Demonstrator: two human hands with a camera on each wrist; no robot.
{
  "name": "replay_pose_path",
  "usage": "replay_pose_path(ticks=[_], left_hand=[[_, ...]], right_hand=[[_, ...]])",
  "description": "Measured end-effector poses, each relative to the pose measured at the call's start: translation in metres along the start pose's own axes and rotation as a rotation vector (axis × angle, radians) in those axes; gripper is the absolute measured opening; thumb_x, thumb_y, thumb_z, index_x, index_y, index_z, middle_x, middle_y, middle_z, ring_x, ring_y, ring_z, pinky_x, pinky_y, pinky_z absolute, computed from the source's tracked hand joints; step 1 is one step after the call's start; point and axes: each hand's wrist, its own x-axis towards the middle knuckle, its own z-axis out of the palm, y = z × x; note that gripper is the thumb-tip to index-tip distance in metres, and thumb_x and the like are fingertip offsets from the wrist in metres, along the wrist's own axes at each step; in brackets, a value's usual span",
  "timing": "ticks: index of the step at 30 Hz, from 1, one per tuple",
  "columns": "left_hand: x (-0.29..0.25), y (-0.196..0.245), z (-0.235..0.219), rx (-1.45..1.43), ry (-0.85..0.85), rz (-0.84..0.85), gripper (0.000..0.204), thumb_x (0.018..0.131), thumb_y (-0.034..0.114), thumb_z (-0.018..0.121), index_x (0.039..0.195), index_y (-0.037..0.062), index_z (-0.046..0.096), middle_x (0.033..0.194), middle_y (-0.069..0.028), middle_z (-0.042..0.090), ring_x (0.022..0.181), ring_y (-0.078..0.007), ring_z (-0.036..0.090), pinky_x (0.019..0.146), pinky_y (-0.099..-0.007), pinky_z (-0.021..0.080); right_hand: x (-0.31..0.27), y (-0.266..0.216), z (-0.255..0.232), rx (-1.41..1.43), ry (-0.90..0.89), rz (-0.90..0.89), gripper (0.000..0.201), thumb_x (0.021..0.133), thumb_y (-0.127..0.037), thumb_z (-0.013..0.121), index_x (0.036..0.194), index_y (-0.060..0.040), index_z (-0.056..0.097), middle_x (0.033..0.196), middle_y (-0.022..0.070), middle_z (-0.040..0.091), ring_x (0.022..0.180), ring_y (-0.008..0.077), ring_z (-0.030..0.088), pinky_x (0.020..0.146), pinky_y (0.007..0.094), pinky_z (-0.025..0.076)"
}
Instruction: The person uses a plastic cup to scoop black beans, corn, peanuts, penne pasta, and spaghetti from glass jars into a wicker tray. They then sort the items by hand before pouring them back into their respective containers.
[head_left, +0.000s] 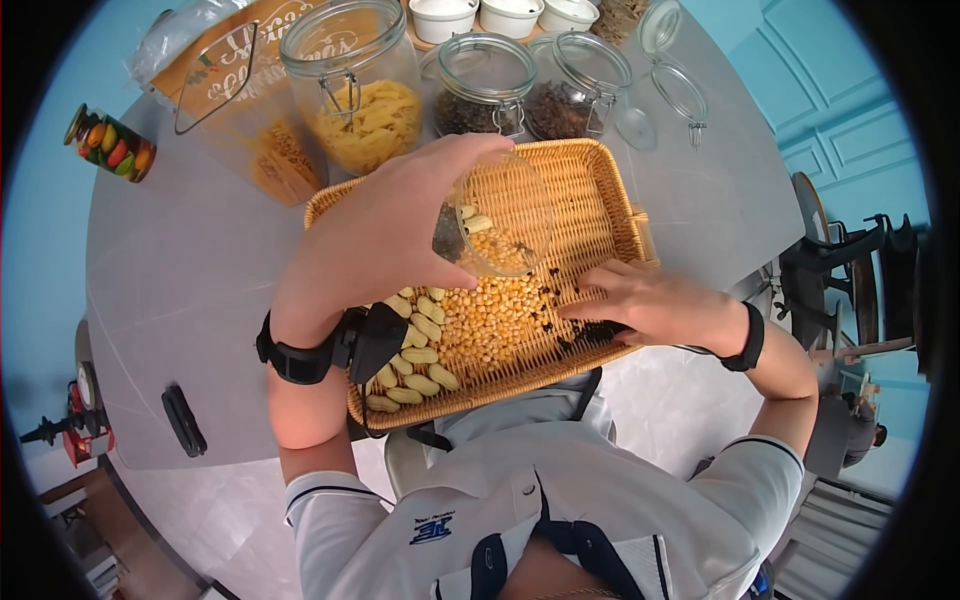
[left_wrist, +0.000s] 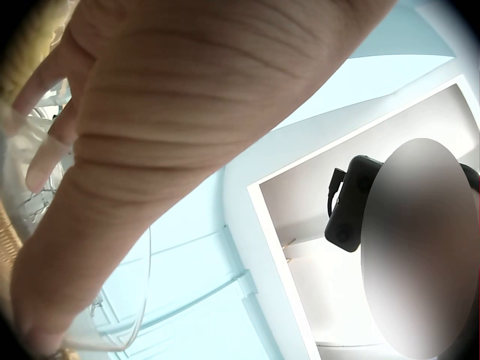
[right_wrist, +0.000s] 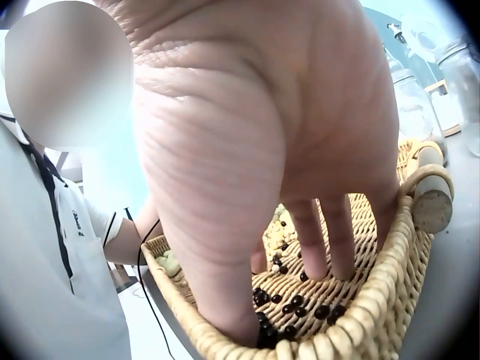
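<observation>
In the head view my left hand (head_left: 385,225) grips a clear glass jar (head_left: 520,215), tilted over the wicker basket (head_left: 590,165), with dark contents near its base. Yellow corn kernels (head_left: 490,320) lie mid-basket, and peanuts in shells (head_left: 420,355) lie at its left. My right hand (head_left: 660,305) reaches into the basket's right side, fingers spread and pointing down among black beans (head_left: 565,335). The right wrist view shows its fingertips at the woven floor beside black beans (right_wrist: 300,304). In the left wrist view, my left hand (left_wrist: 97,180) curves around the clear jar.
Behind the basket stand a jar of pasta (head_left: 370,120), two jars with dark contents (head_left: 480,90), an open empty-looking jar and white cups (head_left: 505,15). A clear container (head_left: 265,150) and a colourful can (head_left: 115,145) are at left. A black case (head_left: 184,420) lies near the table's left edge.
</observation>
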Motion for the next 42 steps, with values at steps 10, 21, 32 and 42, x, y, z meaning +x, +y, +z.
replay_pose_path(ticks=[10,21,32,42], left_hand=[[0.0,-0.001,0.0,0.005,0.004,0.005,0.098,0.06,0.007,0.088,0.148,0.0081,0.047,0.144,-0.0118,0.058,0.131,-0.0306,0.055,0.111,-0.0376,0.044],[0.0,-0.001,-0.001,0.014,0.002,0.0,0.099,0.058,0.006,0.089,0.148,0.0083,0.048,0.143,-0.0112,0.058,0.131,-0.0302,0.056,0.111,-0.0376,0.044],[0.0,-0.002,-0.001,0.006,0.007,0.009,0.099,0.058,0.006,0.089,0.148,0.0083,0.047,0.145,-0.0112,0.057,0.132,-0.0308,0.055,0.111,-0.0382,0.044],[0.001,-0.001,-0.004,-0.013,-0.041,0.005,0.098,0.063,0.011,0.09,0.149,0.0061,0.043,0.15,-0.0156,0.051,0.138,-0.0349,0.047,0.115,-0.0425,0.039]], right_hand=[[0.004,0.001,0.007,-0.158,-0.109,-0.174,0.023,0.088,-0.012,0.062,0.111,-0.0161,0.064,0.118,-0.0004,0.053,0.111,0.0201,0.054,0.086,0.0377,0.046],[0.001,0.007,0.008,-0.15,-0.153,-0.193,0.012,0.085,-0.014,0.066,0.098,-0.0148,0.067,0.107,-0.0006,0.053,0.109,0.0194,0.054,0.081,0.0368,0.047],[0.003,0.005,0.013,-0.358,-0.116,-0.242,0.008,0.077,-0.013,0.07,0.084,-0.0106,0.067,0.103,-0.0004,0.055,0.097,0.0181,0.06,0.074,0.0299,0.059],[-0.002,0.018,0.017,-0.171,-0.087,-0.214,0.004,0.08,-0.006,0.065,0.081,-0.005,0.061,0.098,0.0052,0.057,0.098,0.0251,0.063,0.081,0.036,0.06]])
